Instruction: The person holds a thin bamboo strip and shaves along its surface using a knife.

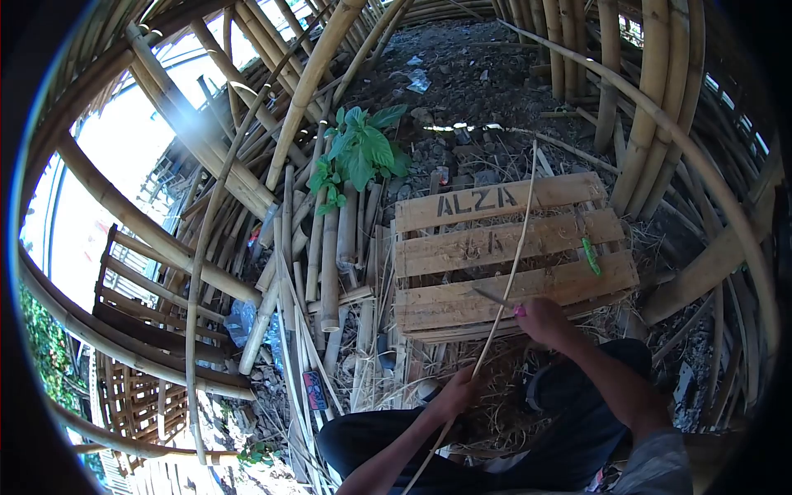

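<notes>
A long thin bamboo strip [518, 247] runs slantwise past the wooden crate [429, 307] in front of me. My left hand [456, 393] is closed around the strip low down, near my knee. In my right hand [546, 321] is a knife [492, 297] with a pink part at its handle, the fingers wrapped round it. Its blade points left across the strip, over the crate's nearest slat. Whether the edge touches the strip I cannot tell. The crate top bears the dark letters "ALZA".
A bright green object [591, 257] lies on the crate's right side. Cut bamboo poles [330, 272] and a leafy plant [360, 153] are at the left. A curved bamboo pole [660, 115] arches on the right. Shavings [495, 392] litter the ground by my legs.
</notes>
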`<move>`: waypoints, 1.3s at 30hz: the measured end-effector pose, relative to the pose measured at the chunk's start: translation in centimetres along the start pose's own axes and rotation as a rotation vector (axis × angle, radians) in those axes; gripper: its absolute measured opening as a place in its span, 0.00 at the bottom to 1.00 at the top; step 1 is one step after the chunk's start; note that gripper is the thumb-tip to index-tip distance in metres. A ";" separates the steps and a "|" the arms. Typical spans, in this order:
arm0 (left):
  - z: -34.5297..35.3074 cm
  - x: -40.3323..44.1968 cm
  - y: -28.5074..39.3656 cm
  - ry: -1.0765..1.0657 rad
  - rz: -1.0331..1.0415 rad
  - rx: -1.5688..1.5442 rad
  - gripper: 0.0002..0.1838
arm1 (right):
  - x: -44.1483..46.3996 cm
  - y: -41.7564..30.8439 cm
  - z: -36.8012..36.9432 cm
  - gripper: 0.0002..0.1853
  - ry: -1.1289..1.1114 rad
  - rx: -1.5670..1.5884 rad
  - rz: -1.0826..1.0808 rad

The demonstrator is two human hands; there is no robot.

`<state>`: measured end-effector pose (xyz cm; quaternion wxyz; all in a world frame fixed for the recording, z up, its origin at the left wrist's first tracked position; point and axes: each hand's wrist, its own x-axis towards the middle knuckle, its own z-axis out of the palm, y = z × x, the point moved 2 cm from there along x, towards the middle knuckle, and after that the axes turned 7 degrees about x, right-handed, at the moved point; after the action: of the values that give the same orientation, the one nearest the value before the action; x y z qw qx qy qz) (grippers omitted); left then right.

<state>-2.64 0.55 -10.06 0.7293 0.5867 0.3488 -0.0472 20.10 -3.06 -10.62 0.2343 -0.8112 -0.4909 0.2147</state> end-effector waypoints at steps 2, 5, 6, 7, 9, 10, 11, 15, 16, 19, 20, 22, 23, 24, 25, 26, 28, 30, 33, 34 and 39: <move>0.0 0.2 -0.5 -0.030 -0.004 0.022 0.09 | 0.6 0.8 -1.8 0.19 0.038 0.006 0.067; 0.0 0.8 -1.2 -0.045 0.027 0.057 0.10 | -0.2 1.1 -1.3 0.18 -0.007 0.064 0.066; 0.0 0.8 -1.0 -0.033 0.036 0.105 0.10 | -0.6 1.0 -0.4 0.18 -0.100 0.118 -0.002; 0.0 0.7 -0.8 -0.018 0.040 0.151 0.11 | -1.2 0.2 -0.2 0.18 -0.102 0.117 -0.006; 0.0 0.2 -0.1 0.012 0.042 0.142 0.11 | -2.5 -2.1 0.7 0.17 -0.418 0.077 -0.192; -0.1 0.0 0.1 0.034 0.045 0.136 0.12 | -2.4 -2.2 0.9 0.17 -0.424 0.081 -0.195; -0.2 -0.2 0.1 0.037 0.042 0.136 0.12 | -2.0 -2.1 0.7 0.17 -0.329 0.058 -0.141; -0.4 -0.2 0.2 0.038 0.054 0.161 0.12 | 0.1 -0.2 -1.9 0.18 0.089 0.046 0.088; -0.4 -0.1 0.0 0.045 0.049 0.179 0.12 | 0.2 0.2 -1.7 0.18 0.098 0.041 0.088; -0.5 0.4 -0.7 0.015 0.056 0.200 0.12 | -1.0 0.4 0.0 0.19 -0.015 0.138 0.035; -0.5 0.6 -0.7 0.021 0.062 0.193 0.12 | -2.0 -0.8 1.1 0.18 -0.193 0.130 -0.049; -0.7 0.5 -1.0 0.015 0.058 0.170 0.11 | -3.0 -2.4 1.9 0.18 -0.385 0.120 -0.142; -0.8 0.6 -1.2 0.027 0.055 0.162 0.11 | -3.3 -3.1 1.9 0.18 -0.364 0.046 -0.168; -0.9 0.7 -1.1 0.044 0.092 0.207 0.11 | -3.4 -3.4 2.0 0.19 -0.340 -0.025 -0.193; -0.9 0.7 -1.1 0.058 0.130 0.255 0.11 | -2.8 -3.2 2.1 0.19 -0.346 -0.025 -0.200; -1.0 0.6 -1.2 0.063 0.129 0.252 0.11 | -1.6 -2.2 1.6 0.19 -0.188 -0.002 -0.112; -0.9 0.5 -1.1 0.012 0.120 0.220 0.12 | -0.3 -0.7 0.1 0.18 -0.021 0.017 -0.021; -0.6 0.6 -0.9 0.028 0.134 0.289 0.13 | 0.4 0.6 -1.5 0.18 0.075 0.035 0.067; -0.4 0.6 -0.6 0.052 0.160 0.359 0.13 | -1.0 0.5 -0.8 0.18 -0.059 0.081 0.025; -0.4 0.5 -0.6 0.059 0.169 0.363 0.13 | -1.5 -0.4 -0.6 0.18 -0.151 0.085 -0.023; -0.6 -0.1 -0.4 0.035 0.163 0.350 0.13 | -1.6 -1.9 -0.1 0.17 -0.223 0.081 -0.032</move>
<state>-3.22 0.92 -10.39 0.6113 0.7318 0.2990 -0.0377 18.10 -3.73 -9.21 0.2144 -0.7642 -0.5177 0.3195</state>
